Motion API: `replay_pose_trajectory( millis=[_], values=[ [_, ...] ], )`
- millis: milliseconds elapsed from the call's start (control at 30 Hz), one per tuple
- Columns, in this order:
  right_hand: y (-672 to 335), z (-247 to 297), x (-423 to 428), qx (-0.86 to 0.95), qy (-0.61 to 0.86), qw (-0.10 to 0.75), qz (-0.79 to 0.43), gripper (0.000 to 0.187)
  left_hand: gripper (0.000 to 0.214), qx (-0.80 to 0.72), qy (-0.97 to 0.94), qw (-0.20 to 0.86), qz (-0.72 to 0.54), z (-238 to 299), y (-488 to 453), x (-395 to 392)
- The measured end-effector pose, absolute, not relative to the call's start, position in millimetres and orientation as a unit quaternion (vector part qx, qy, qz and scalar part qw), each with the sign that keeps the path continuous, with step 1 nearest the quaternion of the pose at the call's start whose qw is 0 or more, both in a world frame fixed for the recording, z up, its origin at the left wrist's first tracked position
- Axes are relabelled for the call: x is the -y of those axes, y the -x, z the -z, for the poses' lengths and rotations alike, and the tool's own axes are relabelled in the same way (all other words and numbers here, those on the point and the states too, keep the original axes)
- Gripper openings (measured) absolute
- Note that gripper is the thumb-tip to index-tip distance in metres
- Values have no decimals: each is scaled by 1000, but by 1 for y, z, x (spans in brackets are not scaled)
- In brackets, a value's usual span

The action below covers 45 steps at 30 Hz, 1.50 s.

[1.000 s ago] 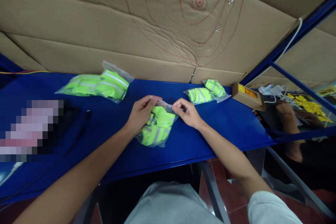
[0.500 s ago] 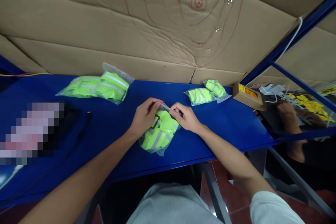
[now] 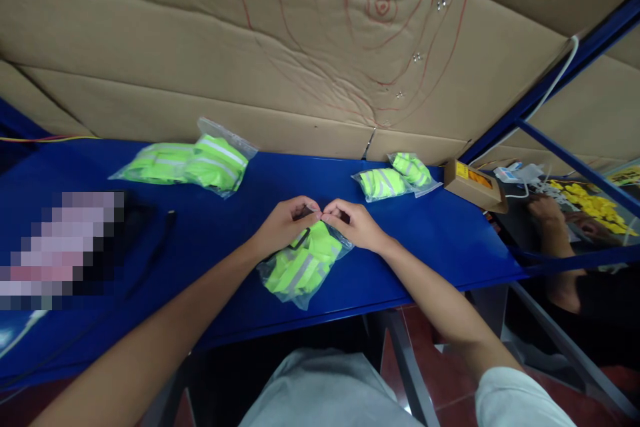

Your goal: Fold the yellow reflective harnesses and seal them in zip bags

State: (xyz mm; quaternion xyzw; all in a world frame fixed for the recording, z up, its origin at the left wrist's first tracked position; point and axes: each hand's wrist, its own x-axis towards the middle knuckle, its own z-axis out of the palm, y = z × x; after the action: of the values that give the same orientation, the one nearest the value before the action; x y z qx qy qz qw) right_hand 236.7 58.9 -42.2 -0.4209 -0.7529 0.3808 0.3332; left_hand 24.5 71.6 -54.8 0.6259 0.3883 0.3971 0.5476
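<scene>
A clear plastic bag [image 3: 303, 273] lies near the front edge of the blue table, with a folded neon-yellow reflective garment and a dark strap inside. My left hand [image 3: 287, 227] pinches the bag's top edge between thumb and fingers. Right beside it, my right hand [image 3: 353, 223] pinches the same edge, so the two thumb tips nearly meet. The fingers cover most of the bag's opening, and I cannot tell whether it is sealed.
Bagged neon garments lie at the back left [image 3: 215, 163] and the back right [image 3: 384, 183]. A small cardboard box [image 3: 470, 183] stands by the blue frame. At left are a blurred-out object [image 3: 70, 240] and a black cable [image 3: 155, 247]. Another person's hand [image 3: 547, 210] is beyond the frame, near yellow pieces [image 3: 593, 203].
My left hand has slid right along the bag's top edge until it almost meets my right hand. The bag's lower end has shifted slightly toward me.
</scene>
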Motion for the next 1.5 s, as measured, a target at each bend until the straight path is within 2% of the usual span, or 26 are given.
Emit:
replay_pose_trajectory(
  millis=[133,300,400,467,600,733,967,1167,1333,1500],
  values=[
    [-233,45,-59,737,401,347,-419,39,41,-410,-568,604,-379,52,-23,-71],
    [-230,48,-62,658,407,378,-509,47,40,-420,-524,612,-416,50,-25,-70],
    [-232,49,-65,631,421,394,-519,48,40,-416,-508,638,-403,49,-21,-72],
    [-235,50,-66,642,420,388,-510,45,40,-413,-521,633,-397,48,-16,-74],
    [-234,51,-64,672,414,372,-488,43,38,-418,-594,556,-405,49,-13,-75],
    [-229,54,-61,681,420,387,-459,41,37,-412,-615,513,-435,50,-21,-72],
    [-229,55,-60,688,436,396,-424,36,41,-420,-585,551,-422,50,-25,-70],
    [-228,53,-54,729,426,414,-339,27,33,-402,-647,484,-430,54,-21,-72],
    [-225,51,-51,749,424,396,-320,24,27,-390,-706,424,-413,62,-23,-70],
    [-223,48,-48,743,423,401,-330,22,27,-379,-685,448,-432,62,-26,-68]
  ],
)
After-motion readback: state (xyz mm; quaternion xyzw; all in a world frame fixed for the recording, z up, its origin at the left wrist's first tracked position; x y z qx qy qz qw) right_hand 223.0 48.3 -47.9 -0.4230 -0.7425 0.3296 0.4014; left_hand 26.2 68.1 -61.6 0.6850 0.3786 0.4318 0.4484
